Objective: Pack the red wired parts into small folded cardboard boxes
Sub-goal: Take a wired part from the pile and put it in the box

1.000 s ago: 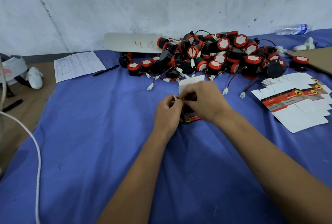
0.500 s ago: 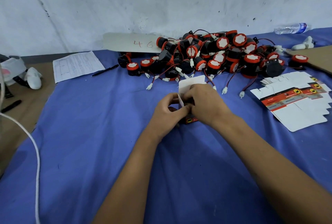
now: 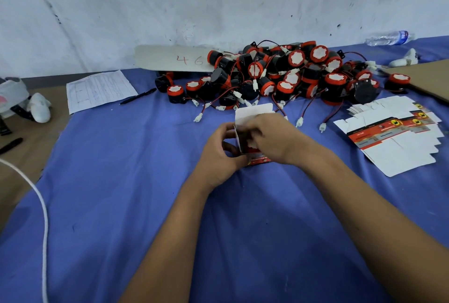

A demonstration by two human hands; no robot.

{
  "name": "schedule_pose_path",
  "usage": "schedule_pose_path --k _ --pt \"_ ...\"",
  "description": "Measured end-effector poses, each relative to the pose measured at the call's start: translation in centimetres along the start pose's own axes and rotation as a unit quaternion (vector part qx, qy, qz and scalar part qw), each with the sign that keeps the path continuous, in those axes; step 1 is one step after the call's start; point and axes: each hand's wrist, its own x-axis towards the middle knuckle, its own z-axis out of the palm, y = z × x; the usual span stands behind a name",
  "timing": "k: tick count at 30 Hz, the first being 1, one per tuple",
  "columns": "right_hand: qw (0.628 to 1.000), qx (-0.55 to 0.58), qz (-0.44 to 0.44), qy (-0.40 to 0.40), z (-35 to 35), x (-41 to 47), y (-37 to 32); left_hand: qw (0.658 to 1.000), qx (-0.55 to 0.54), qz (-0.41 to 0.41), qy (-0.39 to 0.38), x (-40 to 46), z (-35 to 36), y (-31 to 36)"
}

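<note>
A small cardboard box (image 3: 252, 113) with white flaps and a red-and-black printed side stands on the blue cloth at centre. My left hand (image 3: 220, 154) grips its left side, thumb at the near corner. My right hand (image 3: 274, 137) curls over the open top, fingers reaching inside where a red part shows. A pile of red-and-black wired parts (image 3: 291, 76) with white connectors lies just behind the box. Flat unfolded boxes (image 3: 393, 142) are fanned out on the right.
A paper form (image 3: 99, 90) and a black pen (image 3: 138, 96) lie at the back left. A white board marked "46" (image 3: 170, 58) leans on the wall. A water bottle (image 3: 388, 38) and brown cardboard (image 3: 427, 79) sit at the far right. A white cord (image 3: 41, 205) crosses the left edge.
The box has been opened up from a folded state. My left hand has shifted to hold its left side, and my right hand has moved over the open top.
</note>
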Motion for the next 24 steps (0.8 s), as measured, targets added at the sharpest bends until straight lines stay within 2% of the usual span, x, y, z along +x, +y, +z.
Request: schedule_pose_path --k 2,4,6,7,9,10,12,13,15,20,24 --pt "0.985 0.085 -0.005 0.148 -0.4 -0.5 0.5 1.0 0.027 0.006 0.006 0.1 -0.1 -0.2" --pt "0.938 0.132 0.004 0.32 -0.4 -0.8 1.4 0.999 0.031 0.008 0.0 0.1 -0.2 -0.3" --pt "0.896 0.203 0.075 0.388 0.2 -1.0 2.4 0.999 0.036 0.015 -0.004 0.0 -0.5 -0.3" --pt "0.886 0.245 0.121 0.375 0.8 -1.1 3.0 0.999 0.036 0.021 -0.004 0.1 -0.6 -0.3" --pt "0.871 0.354 0.185 0.286 2.3 -1.2 3.8 0.999 0.028 0.021 -0.002 0.1 -0.8 -0.3" --pt "0.85 0.428 0.197 0.235 2.9 -1.3 4.0 1.0 0.02 0.017 -0.001 0.1 -0.8 -0.3" --pt "0.8 0.551 0.181 0.155 3.5 -1.5 4.3 1.0 0.005 0.008 0.0 0.0 -0.9 -0.4" --pt "0.794 0.574 0.155 0.129 3.7 -1.5 4.5 1.0 -0.001 0.007 0.001 -0.1 -0.9 -0.5" --pt "0.802 0.579 0.113 0.098 3.9 -1.5 4.9 1.0 0.002 0.016 0.004 -0.2 -1.0 -0.6" --pt "0.777 0.603 0.161 0.081 4.5 -0.9 5.2 0.999 0.044 0.027 0.005 0.1 -1.5 -0.7" --pt "0.791 0.591 0.125 0.096 4.8 -1.2 4.9 0.998 0.053 0.016 -0.013 0.1 -1.6 -0.6"
